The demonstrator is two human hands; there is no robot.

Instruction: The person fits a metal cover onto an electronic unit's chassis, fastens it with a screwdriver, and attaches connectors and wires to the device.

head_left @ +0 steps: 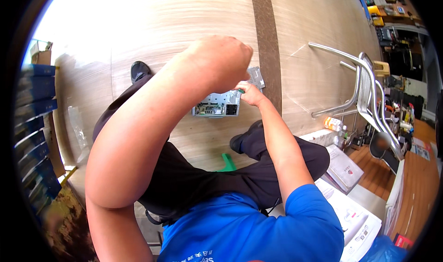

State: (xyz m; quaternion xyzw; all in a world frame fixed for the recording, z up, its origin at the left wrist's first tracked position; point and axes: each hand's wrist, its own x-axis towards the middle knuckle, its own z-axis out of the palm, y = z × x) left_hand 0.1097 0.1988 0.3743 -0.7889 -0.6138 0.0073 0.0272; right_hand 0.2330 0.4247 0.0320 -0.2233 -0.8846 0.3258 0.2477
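An open metal electronics case with a circuit board and a black socket sits on the floor between my legs. A perforated metal plate lies at its back right. My left hand, on a raised forearm that crosses the view, is curled closed above the case; what its fingers hold is hidden. My right hand is closed at the case's right edge on a small green object, too small to make out.
A green plastic piece lies near my legs. At right are a metal chair, bottles, printed booklets and a cluttered wooden desk. Stacked blue boxes stand at left. A brown strip crosses the tiled floor.
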